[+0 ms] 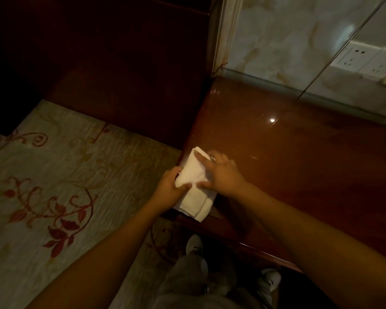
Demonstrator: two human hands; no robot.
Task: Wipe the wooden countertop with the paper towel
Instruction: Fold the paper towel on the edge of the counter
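White folded paper towel — on glossy wooden countertop corner

Paper towel lies at the wooden countertop's front-left corner, overhanging its front edge. Left hand touches the towel's left side, right hand its right. Wall sockets behind the back edge, far right. Bed left of the countertop.
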